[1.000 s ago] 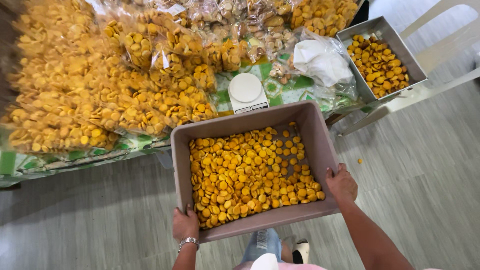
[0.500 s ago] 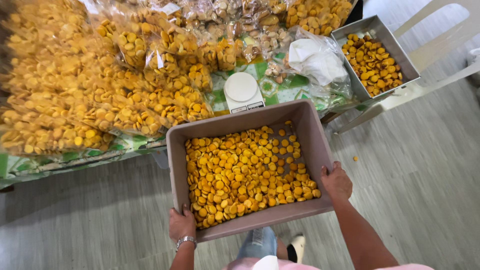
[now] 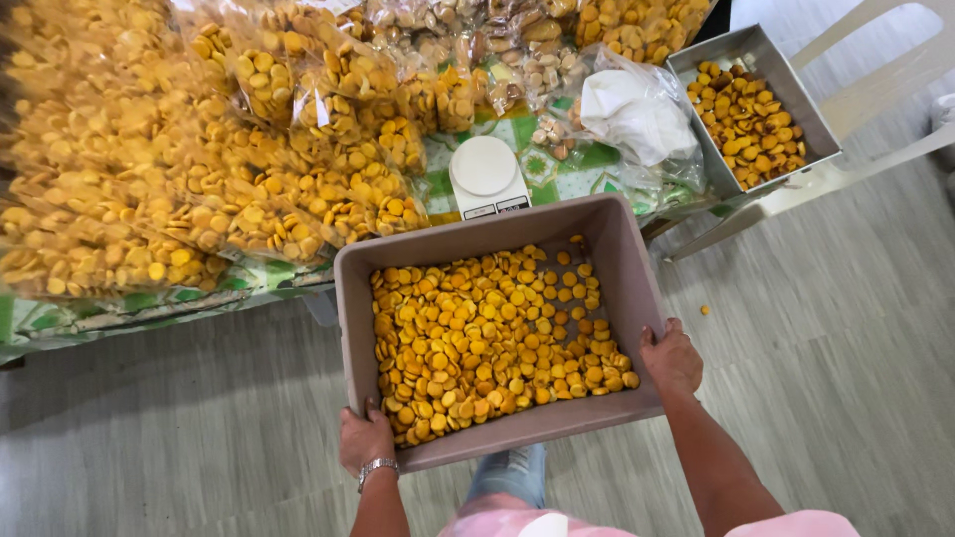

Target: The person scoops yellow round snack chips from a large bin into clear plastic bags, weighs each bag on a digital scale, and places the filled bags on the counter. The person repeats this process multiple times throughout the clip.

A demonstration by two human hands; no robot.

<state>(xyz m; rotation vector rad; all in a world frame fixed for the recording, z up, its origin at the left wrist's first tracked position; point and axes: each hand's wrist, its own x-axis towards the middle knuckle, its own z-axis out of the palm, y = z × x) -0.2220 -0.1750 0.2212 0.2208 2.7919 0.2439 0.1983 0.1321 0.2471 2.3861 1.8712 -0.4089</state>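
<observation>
Because full of loose round yellow snacks, held level: grey bin, left hand and right hand each clamped on a near corner. Just beyond, tabletop with bagged snacks and white scale.

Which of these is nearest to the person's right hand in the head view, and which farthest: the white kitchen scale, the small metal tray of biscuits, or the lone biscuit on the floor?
From the right hand, gripping the tub's right rim:
1. Lone biscuit, on the floor just to its right.
2. White kitchen scale, on the table beyond the tub.
3. Small metal tray, up at the table's right end.
</observation>
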